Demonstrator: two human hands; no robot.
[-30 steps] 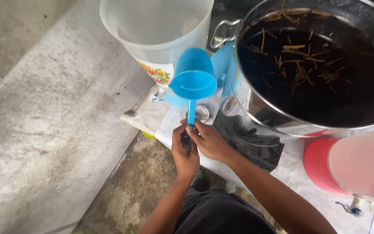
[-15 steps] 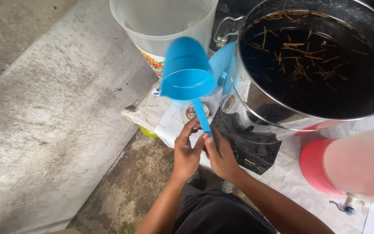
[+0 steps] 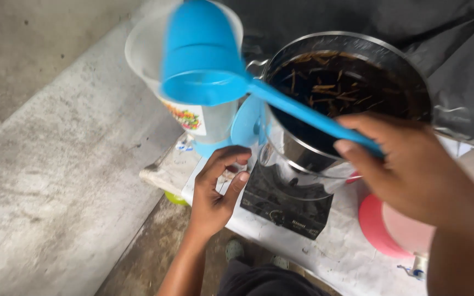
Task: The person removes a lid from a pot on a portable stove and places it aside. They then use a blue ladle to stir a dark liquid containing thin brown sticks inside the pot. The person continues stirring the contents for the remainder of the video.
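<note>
My right hand [image 3: 412, 172] grips the long handle of a blue plastic ladle [image 3: 204, 60], whose cup is raised high, near the camera, in front of a clear plastic jug [image 3: 144, 55]. My left hand [image 3: 218, 192] hangs empty with fingers loosely curled, just left of the black stove [image 3: 283, 205]. On the stove stands a large steel pot [image 3: 352, 82] filled with dark liquid and floating sticks and bark pieces.
A pink-lidded plastic container [image 3: 396, 225] stands at the lower right. A blue lid [image 3: 248, 120] leans between jug and pot. A grey concrete ledge [image 3: 45, 164] fills the left. White paper [image 3: 336, 252] covers the table under the stove. Black sheeting [image 3: 462, 49] lies behind the pot.
The ladle has swung up and toward the camera. My right hand moved right along the handle while my left hand let go and stayed low.
</note>
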